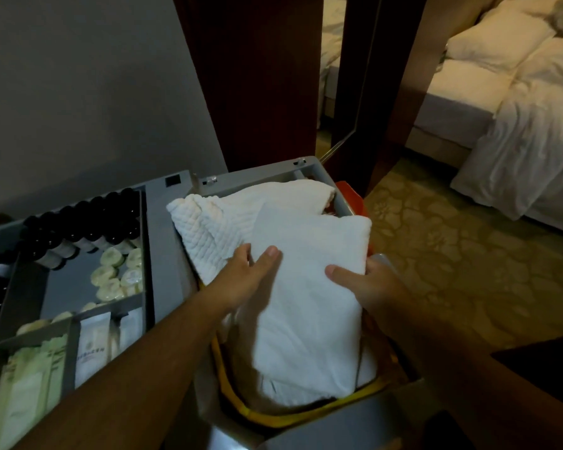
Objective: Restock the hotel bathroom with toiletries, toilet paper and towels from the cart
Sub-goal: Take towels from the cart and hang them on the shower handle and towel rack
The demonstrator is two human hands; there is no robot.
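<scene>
Thumbs lie on top of the folded white terry towel (306,306); left hand (249,274) and right hand (371,287) grip its long edges, its length running forward.

My two bare forearms reach forward, the left one from the lower left and the right one from the lower right, and they angle toward each other. My left hand (251,277) holds the left edge of the white towel (306,313): the thumb lies flat on top, and the other fingers (243,253) go under the fold. My right hand (376,287) holds the right edge, the thumb on top pointing left, the other fingers curled round the side and mostly hidden.
</scene>
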